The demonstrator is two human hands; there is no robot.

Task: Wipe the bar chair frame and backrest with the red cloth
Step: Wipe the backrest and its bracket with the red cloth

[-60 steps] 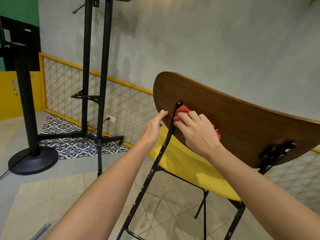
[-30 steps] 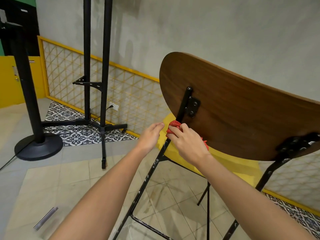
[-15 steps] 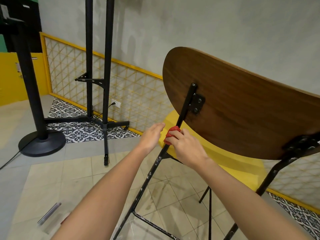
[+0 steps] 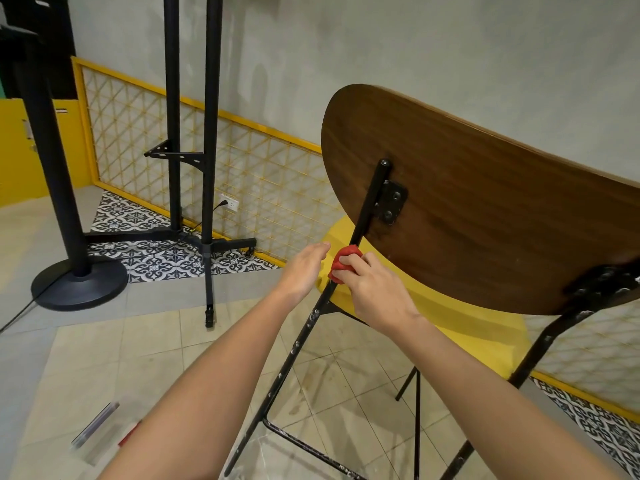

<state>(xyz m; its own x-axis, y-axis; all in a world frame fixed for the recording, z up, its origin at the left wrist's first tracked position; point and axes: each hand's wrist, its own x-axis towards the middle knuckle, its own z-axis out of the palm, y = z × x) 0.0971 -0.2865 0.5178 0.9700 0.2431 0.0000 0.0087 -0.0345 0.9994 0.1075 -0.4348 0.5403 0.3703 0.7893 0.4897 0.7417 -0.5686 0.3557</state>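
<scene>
Nearest, left of the black frame post (image 4: 304, 327), a blurred clear tube (image 4: 95, 424) lies on the tiled floor (image 4: 156, 341), and open tiles stretch between the post and it. The post rises slanting from a low rung (image 4: 311, 448) to the wooden backrest (image 4: 485, 220). The right hand (image 4: 375, 292) curls its fingers (image 4: 353, 263) tightly round the bunched red cloth (image 4: 344, 261) and presses it to the post, just below the backrest's lower edge and at the yellow seat's (image 4: 467, 323) rim. The left hand (image 4: 303, 271) is just left of the post, fingers straight and together, holding nothing; whether it touches the seat I cannot tell. Two seconds ago the cloth lay at the post's top against the backrest; it has slid down, baring the bolted bracket (image 4: 391, 202). Well beyond the post, to its left, stand a black twin-pole stand (image 4: 207, 168) and a round-based pole (image 4: 79, 282), before a yellow lattice panel (image 4: 259, 168).
</scene>
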